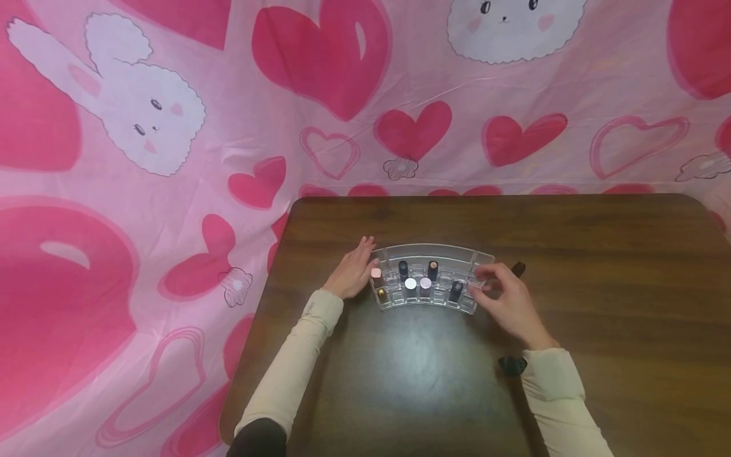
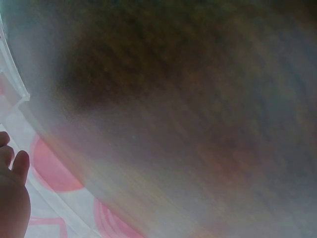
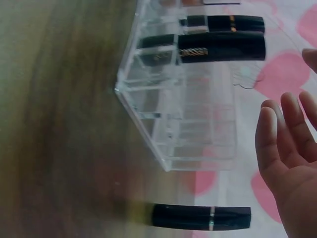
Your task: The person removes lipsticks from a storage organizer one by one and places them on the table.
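A clear curved acrylic lipstick organizer (image 1: pixel 425 250) sits on the table between my hands, with several lipsticks in its slots. Among them are a pink-capped tube (image 1: pixel 375 274), a gold-topped one (image 1: pixel 382 294), a white-topped one (image 1: pixel 410 284) and a black tube (image 3: pixel 223 47). My left hand (image 1: pixel 349 271) lies at the organizer's left end, fingers extended. At the right end hovers my right hand (image 1: pixel 510 303), fingers loosely bent and nothing between them. The right wrist view shows its fingertips apart from the organizer. A black lipstick (image 3: pixel 200 217) stands on the table beyond that end.
The brown wooden table (image 1: pixel 617 317) has rounded corners. Behind it and to its left hangs a pink cloth (image 1: pixel 217 127) printed with hearts and white animals. A small black device (image 1: pixel 512 366) is at my right wrist.
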Tool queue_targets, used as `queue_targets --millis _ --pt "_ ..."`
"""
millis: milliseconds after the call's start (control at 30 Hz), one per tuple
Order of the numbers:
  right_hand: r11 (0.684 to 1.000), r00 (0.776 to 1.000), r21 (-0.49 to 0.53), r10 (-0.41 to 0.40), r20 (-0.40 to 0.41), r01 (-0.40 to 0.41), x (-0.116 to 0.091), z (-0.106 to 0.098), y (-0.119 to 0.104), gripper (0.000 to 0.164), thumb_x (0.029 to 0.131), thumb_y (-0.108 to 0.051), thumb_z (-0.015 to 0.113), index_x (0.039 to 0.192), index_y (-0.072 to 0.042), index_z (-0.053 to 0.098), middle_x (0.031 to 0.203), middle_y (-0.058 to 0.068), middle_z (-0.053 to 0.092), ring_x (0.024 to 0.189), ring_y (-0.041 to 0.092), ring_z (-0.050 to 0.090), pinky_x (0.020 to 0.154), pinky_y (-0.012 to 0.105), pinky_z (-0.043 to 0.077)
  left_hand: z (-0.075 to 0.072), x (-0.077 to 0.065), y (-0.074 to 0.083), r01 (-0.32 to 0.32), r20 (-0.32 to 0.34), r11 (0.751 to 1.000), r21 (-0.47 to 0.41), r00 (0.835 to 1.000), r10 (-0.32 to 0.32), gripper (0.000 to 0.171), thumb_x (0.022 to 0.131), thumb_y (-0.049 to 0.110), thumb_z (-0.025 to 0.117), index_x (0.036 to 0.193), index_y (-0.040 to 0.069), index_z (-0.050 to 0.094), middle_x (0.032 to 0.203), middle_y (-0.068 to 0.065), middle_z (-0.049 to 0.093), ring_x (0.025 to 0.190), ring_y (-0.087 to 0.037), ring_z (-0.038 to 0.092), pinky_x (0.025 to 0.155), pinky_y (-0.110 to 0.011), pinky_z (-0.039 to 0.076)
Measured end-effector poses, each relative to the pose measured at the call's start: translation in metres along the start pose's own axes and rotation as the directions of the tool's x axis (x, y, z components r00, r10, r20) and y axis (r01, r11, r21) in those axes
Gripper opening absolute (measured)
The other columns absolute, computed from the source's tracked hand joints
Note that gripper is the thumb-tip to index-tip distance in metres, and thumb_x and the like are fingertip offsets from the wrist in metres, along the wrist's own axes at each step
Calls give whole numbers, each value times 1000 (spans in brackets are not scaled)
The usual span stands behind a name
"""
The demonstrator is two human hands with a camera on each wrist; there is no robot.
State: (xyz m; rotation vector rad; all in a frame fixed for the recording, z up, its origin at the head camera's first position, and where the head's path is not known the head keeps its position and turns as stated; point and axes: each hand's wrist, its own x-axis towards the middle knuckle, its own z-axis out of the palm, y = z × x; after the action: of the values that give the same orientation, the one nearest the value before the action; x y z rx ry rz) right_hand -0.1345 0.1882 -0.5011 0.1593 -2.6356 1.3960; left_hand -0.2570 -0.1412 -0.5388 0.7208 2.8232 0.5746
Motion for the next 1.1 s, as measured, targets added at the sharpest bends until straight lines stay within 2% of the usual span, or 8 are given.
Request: queue_targets --millis 100,200,267,433,700,1100 --pt "1000 1000 -17 6 30 -5 -2 6 3 42 82 -8 75 119 -2 58 111 14 62 92 31 65 81 32 56 0 0 0 1 -4 1000 -1 1000 -1 63 103 47 28 154 10 23 164 -1 13 152 -20 7 121 -45 21" --pt "1000 998 -18 13 55 -12 -2 11 5 43 81 -8 76 119 -2 57 111 14 62 93 31 65 81 47 56 1 0 0 0 -5 1000 1 1000 0 63 103 46 28 153 9 24 164 -2 14 152 -20 8 121 -45 21" --pt "1000 998 -17 17 66 -16 -2 14 7 43 80 -7 76 118 -2 57 111 15 62 92 30 64 80 47 56 1 0 0 -5 -9 1000 3 1000 5 62 103 45 28 153 9 25 163 -3 15 152 -19 8 121 -45 21" --pt "999 998 -48 14 56 -11 -2 20 9 43 78 -5 77 116 -1 58 108 16 63 86 25 61 72 33 51 1 1 -1 -4 -7 1000 -1 1000 4 62 103 45 29 153 9 25 163 -3 16 151 -18 7 121 -45 21" --pt "998 997 -51 28 77 -25 0 25 10 44 78 -5 76 117 1 58 108 18 62 84 25 62 69 25 51 0 1 1 9 2 1000 -3 1000 -9 62 103 46 28 154 11 23 164 -2 14 152 -18 7 121 -45 20" --pt "990 985 -123 81 150 -63 6 28 7 44 80 -8 76 120 -1 58 105 16 60 85 24 56 71 32 49 -1 1 1 14 17 1000 -5 1000 -14 62 103 46 28 154 12 22 164 -2 12 152 -19 7 122 -45 19"
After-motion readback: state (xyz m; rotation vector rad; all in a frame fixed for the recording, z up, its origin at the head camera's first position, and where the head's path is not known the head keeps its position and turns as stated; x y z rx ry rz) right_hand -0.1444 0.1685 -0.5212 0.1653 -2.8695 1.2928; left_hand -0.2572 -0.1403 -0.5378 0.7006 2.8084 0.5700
